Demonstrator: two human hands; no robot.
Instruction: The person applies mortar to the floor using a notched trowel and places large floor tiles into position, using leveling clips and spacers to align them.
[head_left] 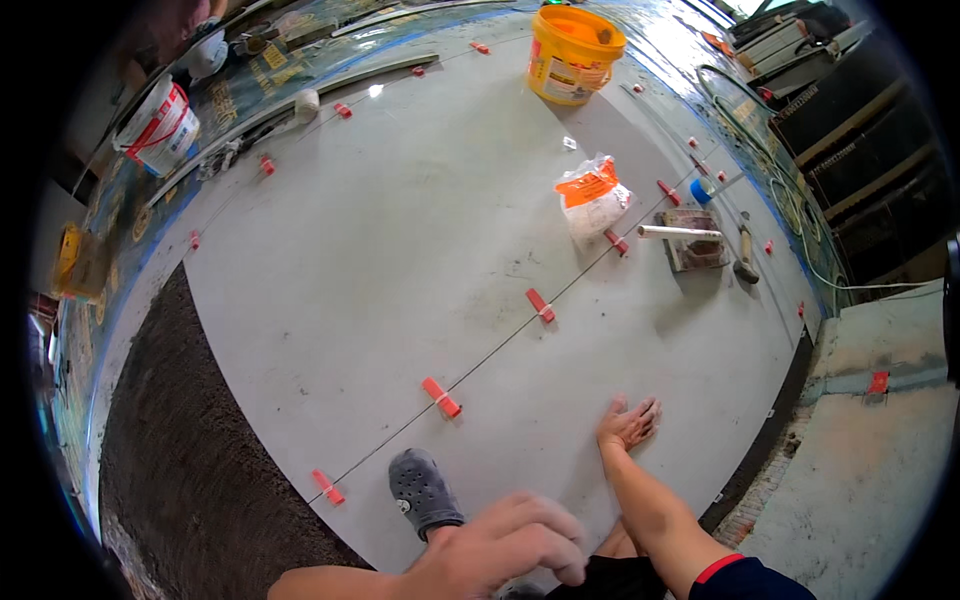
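My right hand [630,424] lies on a large light-grey floor tile [700,370], fingers and thumb spread, with nothing in it. My left hand [500,550] is raised close to the camera at the lower middle. Its fingers curl inward and are slightly blurred; whatever they may hold is hidden. Just beyond it stands a grey clog [424,490] on my foot. Along the joint with the neighbouring tile [380,250] sit red levelling wedges, including one [441,397] ahead of the clog and another [540,304] farther off.
A clear bag with an orange label [592,196], a float with a white handle [695,240] and a hammer [746,250] lie on the tiles. Behind stands a yellow bucket [575,55]. Dark mortar [180,430] borders the left; a white bucket [160,125] stands at far left.
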